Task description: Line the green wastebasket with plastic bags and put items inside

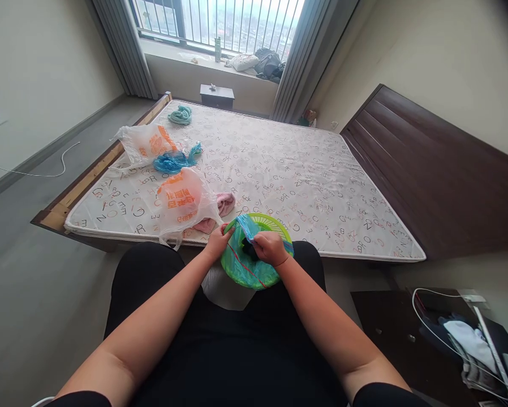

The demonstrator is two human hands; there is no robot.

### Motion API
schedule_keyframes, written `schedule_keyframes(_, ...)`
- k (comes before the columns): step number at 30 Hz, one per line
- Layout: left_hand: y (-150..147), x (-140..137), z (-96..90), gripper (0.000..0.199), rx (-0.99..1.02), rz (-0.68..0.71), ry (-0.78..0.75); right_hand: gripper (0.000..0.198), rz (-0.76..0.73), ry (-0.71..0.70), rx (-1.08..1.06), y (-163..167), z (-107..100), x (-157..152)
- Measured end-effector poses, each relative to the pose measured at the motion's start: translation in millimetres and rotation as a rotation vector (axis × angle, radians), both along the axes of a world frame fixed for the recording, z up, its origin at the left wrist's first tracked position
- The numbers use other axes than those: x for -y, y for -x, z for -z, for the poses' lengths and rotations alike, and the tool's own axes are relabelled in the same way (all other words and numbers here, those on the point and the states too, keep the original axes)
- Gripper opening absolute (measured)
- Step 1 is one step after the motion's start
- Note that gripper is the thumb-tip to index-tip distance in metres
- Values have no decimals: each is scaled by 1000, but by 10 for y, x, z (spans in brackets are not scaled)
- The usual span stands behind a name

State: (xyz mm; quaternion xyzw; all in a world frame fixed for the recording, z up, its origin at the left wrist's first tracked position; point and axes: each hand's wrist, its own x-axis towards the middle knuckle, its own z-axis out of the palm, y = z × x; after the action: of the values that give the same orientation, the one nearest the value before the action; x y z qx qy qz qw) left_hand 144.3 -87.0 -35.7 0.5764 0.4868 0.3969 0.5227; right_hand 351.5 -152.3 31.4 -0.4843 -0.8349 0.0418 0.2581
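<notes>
A lime-green slatted wastebasket (275, 221) stands tilted between my knees, at the front edge of the bed. A thin blue-green plastic bag (242, 270) lines it, with a red drawstring (246, 268) running across. My left hand (216, 243) is closed on the basket's left rim, with a bit of red string by the fingers. My right hand (270, 249) is closed in a fist over the opening, gripping a gathered blue part of the bag. Something dark shows inside the basket, too shaded to name.
On the mattress (279, 169) lie white plastic bags with orange print (181, 198), a crumpled blue bag (171, 162), a pink towel (225, 203) and a teal cloth (180, 115). A dark headboard (427, 152) rises at right. A nightstand (390, 333) holds cables and clothes.
</notes>
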Motion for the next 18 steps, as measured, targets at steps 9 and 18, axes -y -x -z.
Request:
schedule_keyframes(9,11,-36,22,46,-8,-12,-46,26,-85,-73,-76,99,6,90)
schedule_keyframes(18,25,-48,8,51,18,-100,-44,37,550,-11,-340,-510,-35,-43)
